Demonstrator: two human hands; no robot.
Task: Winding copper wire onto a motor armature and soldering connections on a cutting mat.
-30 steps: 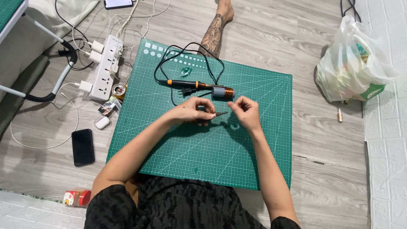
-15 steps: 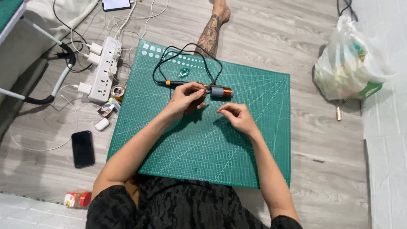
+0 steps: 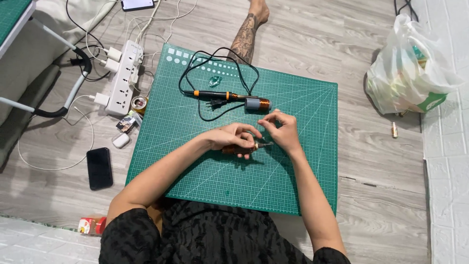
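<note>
Over the green gridded cutting mat (image 3: 293,186), left hand (image 3: 229,138) clamped around a small brown-handled metal-tipped tool (image 3: 244,148), tip poking out rightward. Right hand (image 3: 282,131) just beside that tip, fingers loosely curled, holding nothing visible.

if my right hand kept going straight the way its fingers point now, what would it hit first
Probably the left hand: the right hand points its fingers leftward, just above the small tool held there. Depth is unclear.

The left hand (image 3: 229,137) has left the soldering iron (image 3: 215,94) and come back toward the body, now gripping a small brown-handled tool (image 3: 242,148). The right hand (image 3: 281,132) has closed in beside its tip.
</note>
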